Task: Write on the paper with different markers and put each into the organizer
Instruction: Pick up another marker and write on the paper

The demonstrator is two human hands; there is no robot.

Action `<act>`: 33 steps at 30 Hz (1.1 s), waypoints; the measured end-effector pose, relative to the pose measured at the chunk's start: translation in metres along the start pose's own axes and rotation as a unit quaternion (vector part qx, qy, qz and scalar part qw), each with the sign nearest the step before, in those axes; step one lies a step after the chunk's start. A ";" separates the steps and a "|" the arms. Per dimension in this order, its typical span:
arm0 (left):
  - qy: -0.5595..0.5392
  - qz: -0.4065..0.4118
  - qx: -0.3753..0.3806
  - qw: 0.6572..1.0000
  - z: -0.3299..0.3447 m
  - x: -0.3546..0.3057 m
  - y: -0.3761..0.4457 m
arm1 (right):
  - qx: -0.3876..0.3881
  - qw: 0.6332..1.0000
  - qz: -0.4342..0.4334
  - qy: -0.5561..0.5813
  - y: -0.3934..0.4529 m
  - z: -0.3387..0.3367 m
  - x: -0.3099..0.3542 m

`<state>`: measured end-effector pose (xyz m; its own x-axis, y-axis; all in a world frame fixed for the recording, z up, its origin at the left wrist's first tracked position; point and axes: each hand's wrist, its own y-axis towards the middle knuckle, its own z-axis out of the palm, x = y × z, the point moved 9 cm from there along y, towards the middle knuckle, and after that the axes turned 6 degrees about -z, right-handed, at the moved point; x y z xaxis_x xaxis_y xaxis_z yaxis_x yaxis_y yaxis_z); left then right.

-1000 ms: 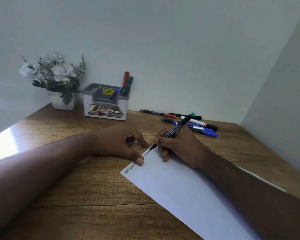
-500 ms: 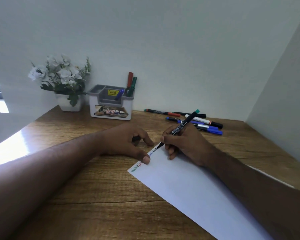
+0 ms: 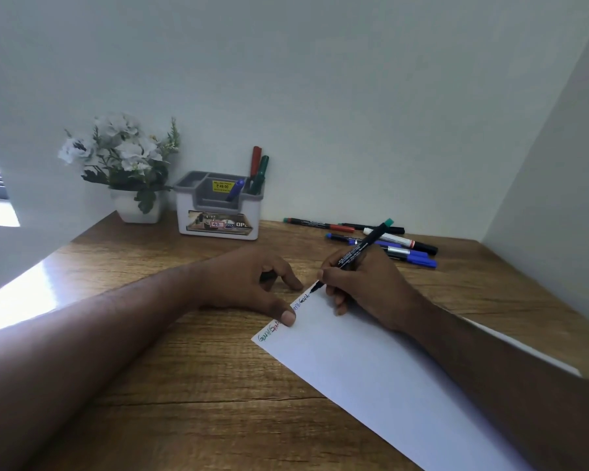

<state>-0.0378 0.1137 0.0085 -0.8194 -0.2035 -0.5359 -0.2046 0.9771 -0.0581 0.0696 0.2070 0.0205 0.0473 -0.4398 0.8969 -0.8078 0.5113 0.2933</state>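
A white paper (image 3: 371,368) lies slanted on the wooden desk, with short words in green, red and blue along its top edge. My right hand (image 3: 364,287) grips a thin black marker with a teal end (image 3: 364,246), its tip touching the paper's upper edge. My left hand (image 3: 242,280) rests on the desk with its thumb pressing the paper; a small dark piece, apparently the marker's cap (image 3: 267,275), sits curled in its fingers. The grey-and-white organizer (image 3: 218,229) stands at the back and holds a red marker (image 3: 255,158), a green marker (image 3: 262,168) and a blue marker (image 3: 235,188).
Several loose markers (image 3: 405,249) lie in a cluster on the desk behind my right hand, right of the organizer. A white pot of white flowers (image 3: 136,209) stands left of the organizer. Walls close the desk at the back and right.
The marker tip has crept a little further along the paper's top edge, adding dark strokes. My head has shifted slightly, so the scene sits more to the right. My left hand stays put.
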 end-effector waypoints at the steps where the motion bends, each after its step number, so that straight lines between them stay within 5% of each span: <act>1: -0.002 -0.001 0.000 1.000 0.000 0.000 0.000 | -0.002 1.000 -0.002 0.002 0.000 0.000 0.000; 11: -0.006 -0.007 0.009 1.000 0.001 0.003 0.001 | 0.009 0.993 0.025 0.113 0.007 0.000 -0.009; 33: 0.011 -0.002 0.008 1.000 0.001 0.001 0.001 | 0.048 0.999 -0.020 -0.014 0.005 0.010 -0.005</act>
<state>-0.0384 0.1142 0.0072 -0.8305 -0.2082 -0.5167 -0.1995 0.9772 -0.0730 0.0598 0.2045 0.0143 0.0654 -0.4799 0.8749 -0.8587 0.4195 0.2943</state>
